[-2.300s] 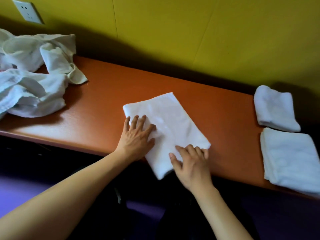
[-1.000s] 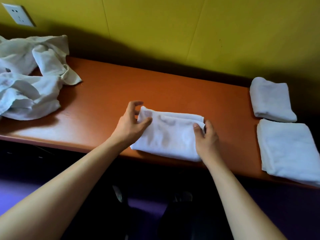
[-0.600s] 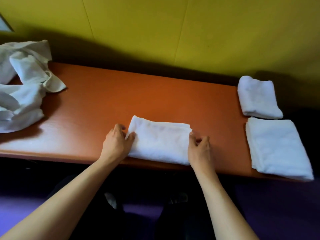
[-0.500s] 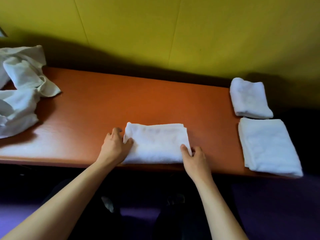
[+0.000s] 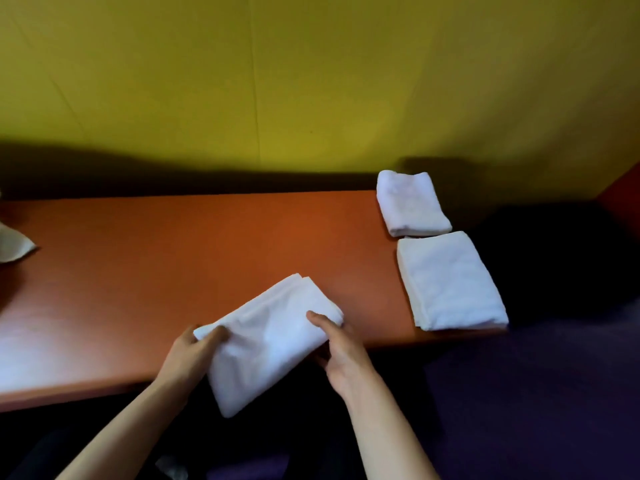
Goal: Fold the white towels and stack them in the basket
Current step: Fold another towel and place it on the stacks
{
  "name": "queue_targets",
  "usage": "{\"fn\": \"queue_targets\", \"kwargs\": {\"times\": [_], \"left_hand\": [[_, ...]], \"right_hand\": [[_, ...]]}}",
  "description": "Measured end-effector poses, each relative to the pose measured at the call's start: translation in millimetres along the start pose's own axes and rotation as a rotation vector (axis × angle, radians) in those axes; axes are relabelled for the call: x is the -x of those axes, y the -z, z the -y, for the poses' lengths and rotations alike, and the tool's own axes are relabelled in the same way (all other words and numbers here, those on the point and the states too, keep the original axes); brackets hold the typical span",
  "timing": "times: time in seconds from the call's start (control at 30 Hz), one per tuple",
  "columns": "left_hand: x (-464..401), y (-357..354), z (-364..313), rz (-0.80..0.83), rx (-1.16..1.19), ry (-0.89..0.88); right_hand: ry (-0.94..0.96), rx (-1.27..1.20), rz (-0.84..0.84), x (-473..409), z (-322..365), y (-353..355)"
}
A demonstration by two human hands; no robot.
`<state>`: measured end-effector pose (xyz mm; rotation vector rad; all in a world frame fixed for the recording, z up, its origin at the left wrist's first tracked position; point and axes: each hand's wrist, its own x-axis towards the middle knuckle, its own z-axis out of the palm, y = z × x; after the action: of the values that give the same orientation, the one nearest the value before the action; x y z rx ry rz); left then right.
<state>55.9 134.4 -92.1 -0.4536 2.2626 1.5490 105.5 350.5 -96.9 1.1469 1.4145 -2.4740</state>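
Head view shows the left hand (image 5: 194,355) and right hand (image 5: 337,348) each pinching one end of a folded towel (image 5: 270,344), lifted askew over the near edge of the orange table (image 5: 173,258). Folding looks finished; this seems to be the carry. Next it needs setting squarely beside or on the two folded towels (image 5: 446,282) at right; no basket shows. Half a second earlier the towel lay flat and square on the table.

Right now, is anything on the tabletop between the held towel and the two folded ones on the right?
Nothing visible. Both hands, left hand and right hand, grip the towel; bare table separates it from the folded towels. No basket shows.
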Motion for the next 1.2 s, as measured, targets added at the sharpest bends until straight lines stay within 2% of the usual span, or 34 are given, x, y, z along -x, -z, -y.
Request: {"fn": "queue_targets", "kwargs": {"times": [0.13,0.2,0.3,0.37,0.47,0.57,0.67,0.8,0.97,1.0,1.1,1.13,1.2], "left_hand": [[7.5,-14.6,-0.4,0.065,0.013,0.041],[15.2,-22.3,-9.2,0.112,0.015,0.033],[23.5,-42.8,-24.9,0.219,0.064,0.007],[30.2,-61.9,-38.2,0.321,0.176,0.008],[33.4,-97.8,-57.3,0.461,0.372,0.066],[38.2,-133.2,-76.3,0.56,0.383,0.043],[44.7,-166.3,-86.7,0.606,0.209,-0.138],[53.6,-206.9,-94.8,0.629,0.089,-0.35],[65.0,-264.0,-115.4,0.567,-0.092,-0.553],[64.9,-275.0,-118.7,0.515,-0.217,-0.608],[59.2,-301.1,-113.8,0.224,-0.883,-0.868],[58.9,-306.2,-109.2,0.221,-0.97,-0.927],[58.2,-313.6,-97.5,0.341,-1.033,-1.002]], "right_hand": [[0.084,0.086,0.109,-0.9,1.9,12.2],[0.17,0.099,0.035,-8.5,7.3,21.8],[0.219,-0.023,-0.116,-17.6,28.4,41.8],[0.264,-0.013,-0.179,-21.8,45.3,60.4],[0.337,0.017,-0.18,-26.9,72.3,93.2],[0.317,0.117,-0.153,-27.4,103.1,122.4],[0.365,0.257,-0.137,-29.3,128.4,146.0],[0.445,0.316,-0.281,-41.9,168.3,178.5],[0.603,0.546,-0.328,-56.7,217.7,215.7],[0.614,0.656,-0.365,-62.1,222.5,222.5],[0.602,1.113,-0.586,-76.1,219.5,235.3],[0.629,1.205,-0.615,-77.7,212.9,236.1],[0.643,1.288,-0.608,-78.7,198.1,235.0]]}}
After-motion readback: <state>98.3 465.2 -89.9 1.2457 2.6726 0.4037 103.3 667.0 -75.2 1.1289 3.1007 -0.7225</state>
